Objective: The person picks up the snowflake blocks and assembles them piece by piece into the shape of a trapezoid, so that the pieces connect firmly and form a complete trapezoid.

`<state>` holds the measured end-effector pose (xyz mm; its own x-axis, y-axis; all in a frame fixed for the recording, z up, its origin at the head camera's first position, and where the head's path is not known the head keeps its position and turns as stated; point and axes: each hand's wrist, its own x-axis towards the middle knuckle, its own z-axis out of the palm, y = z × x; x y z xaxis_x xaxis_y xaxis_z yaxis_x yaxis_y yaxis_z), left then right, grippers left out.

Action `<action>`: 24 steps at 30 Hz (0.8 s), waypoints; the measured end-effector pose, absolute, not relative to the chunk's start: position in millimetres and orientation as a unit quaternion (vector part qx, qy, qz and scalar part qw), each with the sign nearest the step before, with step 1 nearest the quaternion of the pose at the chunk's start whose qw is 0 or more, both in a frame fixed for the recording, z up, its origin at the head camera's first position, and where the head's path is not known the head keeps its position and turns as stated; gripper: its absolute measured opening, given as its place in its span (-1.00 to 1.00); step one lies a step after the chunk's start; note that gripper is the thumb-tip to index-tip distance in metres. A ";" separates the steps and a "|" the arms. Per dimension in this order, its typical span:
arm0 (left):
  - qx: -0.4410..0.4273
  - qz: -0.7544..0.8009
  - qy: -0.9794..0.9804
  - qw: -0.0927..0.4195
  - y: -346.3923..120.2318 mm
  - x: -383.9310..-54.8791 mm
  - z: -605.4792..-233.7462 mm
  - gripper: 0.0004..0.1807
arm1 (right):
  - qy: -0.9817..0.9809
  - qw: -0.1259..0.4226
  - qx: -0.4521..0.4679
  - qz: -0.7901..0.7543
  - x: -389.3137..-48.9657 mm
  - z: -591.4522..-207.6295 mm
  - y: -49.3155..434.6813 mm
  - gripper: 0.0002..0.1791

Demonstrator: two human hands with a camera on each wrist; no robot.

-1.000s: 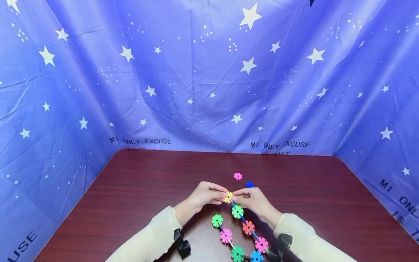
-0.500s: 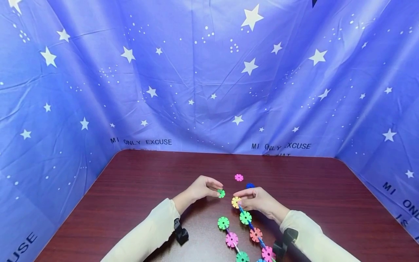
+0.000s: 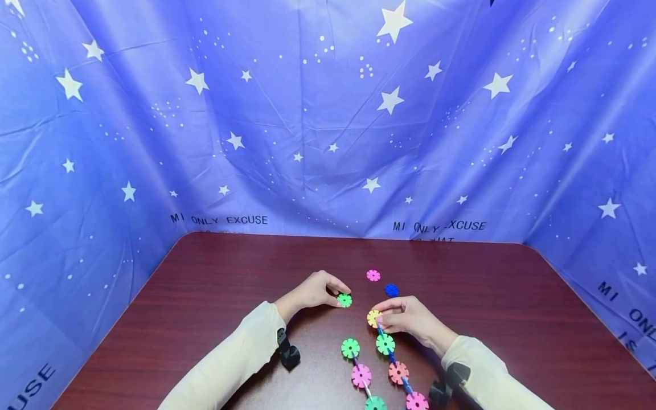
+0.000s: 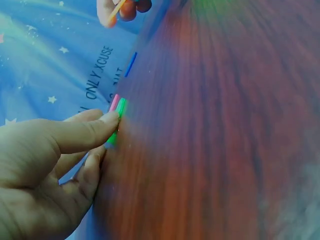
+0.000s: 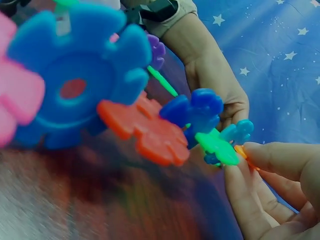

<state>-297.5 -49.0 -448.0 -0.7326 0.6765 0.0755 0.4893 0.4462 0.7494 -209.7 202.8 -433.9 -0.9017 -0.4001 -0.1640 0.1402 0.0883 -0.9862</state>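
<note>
Between thumb and fingers, my left hand (image 3: 312, 290) pinches a green notched interlocking disc (image 3: 345, 300), seen edge-on as a green strip (image 4: 121, 108) in the left wrist view. My right hand (image 3: 414, 320) pinches a yellow notched disc (image 3: 372, 318) that ends a chain of linked discs. Behind it along the chain come a green disc (image 3: 385, 344), an orange-red disc (image 3: 398, 373) and a pink disc (image 3: 417, 401), with edge-on blue pieces between. The right wrist view shows this chain close up, a large blue disc (image 5: 100, 55) foremost. A gap separates the two hands.
Loose on the table lie a pink disc (image 3: 373, 275) and a dark blue disc (image 3: 392, 290), beyond the hands. Another strand of discs, ending in a green disc (image 3: 351, 348), runs toward the near edge. A starry blue curtain (image 3: 307, 114) encloses the dark red table (image 3: 215, 273).
My left hand has moved leftward off the yellow disc, and a green disc now shows in its fingers. My right hand has shifted slightly right and nearer with the chain.
</note>
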 end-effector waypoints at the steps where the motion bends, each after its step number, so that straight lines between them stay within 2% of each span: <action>1: 0.346 0.392 0.845 0.115 -48.4 -297.0 -447.1 -0.68 | 0.705 0.200 -0.089 -0.674 -208.9 -434.5 202.2 -0.55; 5: 0.334 0.386 0.851 0.123 -48.0 -293.0 -440.7 -0.67 | 0.688 0.187 -0.078 -0.697 -204.7 -435.5 199.2 -0.56; 12: 0.309 0.384 0.856 0.156 -56.0 -287.7 -431.3 -0.73 | 0.648 0.148 -0.049 -0.746 -194.3 -433.7 189.8 -0.70; 20: 0.316 0.465 0.804 0.194 -72.9 -287.6 -434.0 -0.83 | 0.623 0.113 -0.014 -0.774 -184.8 -437.1 175.4 -0.71; 24: 0.284 0.515 0.780 0.214 -77.4 -286.4 -438.3 -0.84 | 0.618 0.096 0.002 -0.780 -181.6 -439.9 168.2 -0.75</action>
<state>-286.4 -77.4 -438.3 -0.7473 0.6632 -0.0416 0.2224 0.3086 0.9248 -181.6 168.2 -439.9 -0.9814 -0.1472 -0.1230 0.1534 -0.2173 -0.9640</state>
